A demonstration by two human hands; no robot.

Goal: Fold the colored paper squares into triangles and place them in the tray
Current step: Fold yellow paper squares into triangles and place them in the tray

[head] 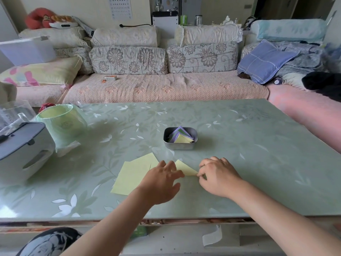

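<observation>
A pale yellow folded piece (185, 168) lies flat at near centre, showing a pointed triangular outline with its apex toward the far side; its near part is hidden. Just to its left lie pale yellow paper squares (132, 176), unfolded, flat, overlapping and slightly fanned. Beyond both and apart from them stands a small metal tray (180, 146) with rounded corners, holding folded triangles (181, 137) in purple, green and yellow, piled with points upward.

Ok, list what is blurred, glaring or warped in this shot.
Head view: the left hand is smeared by motion blur, while the right hand pinching the folded yellow paper looks sharper; glare whitens the table at its near left corner; the wide lens bows the sofa toward the frame's sides; shadows are soft.
</observation>
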